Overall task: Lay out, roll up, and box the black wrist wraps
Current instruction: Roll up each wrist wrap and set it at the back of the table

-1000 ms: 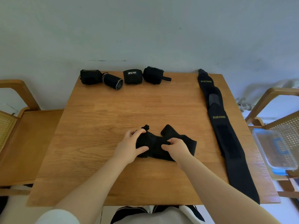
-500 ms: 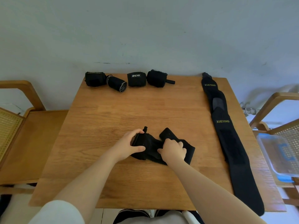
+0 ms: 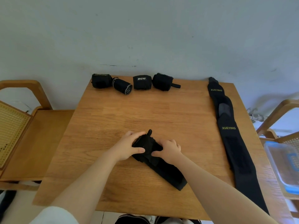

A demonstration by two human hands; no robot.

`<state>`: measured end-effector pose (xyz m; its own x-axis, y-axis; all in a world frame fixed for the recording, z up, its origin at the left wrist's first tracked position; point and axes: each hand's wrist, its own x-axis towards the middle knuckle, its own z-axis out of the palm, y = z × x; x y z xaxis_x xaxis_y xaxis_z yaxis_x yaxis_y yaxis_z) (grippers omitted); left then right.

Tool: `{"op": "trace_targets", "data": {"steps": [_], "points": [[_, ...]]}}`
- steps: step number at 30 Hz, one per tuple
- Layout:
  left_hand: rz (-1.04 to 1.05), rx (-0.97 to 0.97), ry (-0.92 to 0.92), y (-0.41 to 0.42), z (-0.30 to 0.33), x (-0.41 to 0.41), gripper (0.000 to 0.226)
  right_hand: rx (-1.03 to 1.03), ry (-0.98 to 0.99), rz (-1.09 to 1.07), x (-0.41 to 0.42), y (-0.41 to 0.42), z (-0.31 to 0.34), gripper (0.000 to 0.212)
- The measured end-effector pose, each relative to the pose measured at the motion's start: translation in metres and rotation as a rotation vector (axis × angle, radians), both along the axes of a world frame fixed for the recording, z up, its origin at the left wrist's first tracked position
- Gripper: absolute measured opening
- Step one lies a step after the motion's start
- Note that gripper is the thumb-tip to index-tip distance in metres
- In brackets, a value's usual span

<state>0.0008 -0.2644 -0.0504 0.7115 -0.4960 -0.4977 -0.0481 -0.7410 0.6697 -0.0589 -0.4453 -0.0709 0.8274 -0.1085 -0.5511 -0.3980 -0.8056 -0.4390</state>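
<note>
Head view is looking down on a wooden table (image 3: 161,113), and going from the left I am seeing a cane-backed wooden chair (image 3: 14,131) pulled up just beside it. Along the far edge four rolled wrist wraps (image 3: 135,82) are sitting in a row, one showing white lettering. Nearer the person, the left hand (image 3: 127,148) is curling round the rolled end of a black wrist wrap (image 3: 146,147), fingers over the top and thumb pressing the near side, so it is clamped on the roll. The right hand (image 3: 169,151) is touching the same wrap just beside the roll, thumb against the fabric and fingers bent over it, seemingly pinching the strap where it feeds in. The unrolled tail (image 3: 169,173) is lying flat, running toward the near right under the right forearm. A small loop is sticking up at the roll's far end. Further right a long black XUEYING strap (image 3: 229,136) is stretching flat from the far edge to the near one, and a clear plastic box (image 3: 281,165) with blue trim is resting on a second chair (image 3: 278,110) well apart from the hands. Rolling looks part done. As I judge it, the roll could go loose or skew if the left hand is easing its grip, and the angled tail could wind on crooked, leaving a bundle too fat for the box.
</note>
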Motion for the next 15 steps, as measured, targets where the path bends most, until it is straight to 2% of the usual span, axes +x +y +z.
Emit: {"op": "trace_targets", "data": {"steps": [3, 5, 8, 11, 13, 15], "points": [[0.089, 0.145, -0.31, -0.013, 0.003, -0.019, 0.067, -0.047, 0.005, -0.023, 0.001, 0.004, 0.0, 0.049], [0.128, 0.198, -0.385, -0.021, -0.001, -0.034, 0.06, -0.076, -0.009, -0.024, -0.001, 0.008, 0.0, 0.049], [0.167, 0.222, -0.316, -0.024, -0.011, -0.041, 0.073, -0.105, -0.071, 0.021, 0.002, 0.015, 0.005, 0.045], [0.208, 0.213, -0.24, -0.021, -0.011, -0.032, 0.068, -0.092, -0.107, 0.064, 0.01, 0.022, 0.015, 0.039], [0.211, 0.185, -0.198, -0.018, -0.009, -0.027, 0.07, -0.011, -0.103, 0.095, 0.012, 0.021, 0.018, 0.036], [0.203, 0.17, -0.173, -0.015, -0.008, -0.024, 0.074, 0.116, -0.035, 0.139, 0.009, 0.012, 0.02, 0.048]]}}
